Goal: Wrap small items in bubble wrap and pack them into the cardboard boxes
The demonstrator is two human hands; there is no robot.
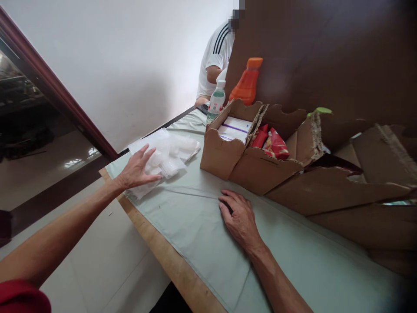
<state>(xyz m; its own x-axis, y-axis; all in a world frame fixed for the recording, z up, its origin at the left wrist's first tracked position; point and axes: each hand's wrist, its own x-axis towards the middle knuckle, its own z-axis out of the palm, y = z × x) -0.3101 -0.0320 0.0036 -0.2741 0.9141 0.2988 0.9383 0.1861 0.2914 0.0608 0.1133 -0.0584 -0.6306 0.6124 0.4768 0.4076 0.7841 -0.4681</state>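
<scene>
My left hand (138,167) is open, thumb and fingers spread, at the near edge of a pile of clear bubble-wrap bags (171,152) on the table's far left corner. The fingertips overlap the bags, and I cannot tell whether they press on them. My right hand (239,215) rests palm down on the pale green tablecloth (195,226), fingers slightly bent and thumb a little apart from them. A dark gap shows between its thumb and forefinger; nothing held is visible. It lies just in front of the cardboard bins.
Cardboard bins (270,167) line the right side, holding white-and-purple boxes (235,129) and red packets (275,143). Behind stand a clear bottle (216,102) and an orange bottle (246,82). A person in a white shirt (215,56) sits at the far end, beside a wall.
</scene>
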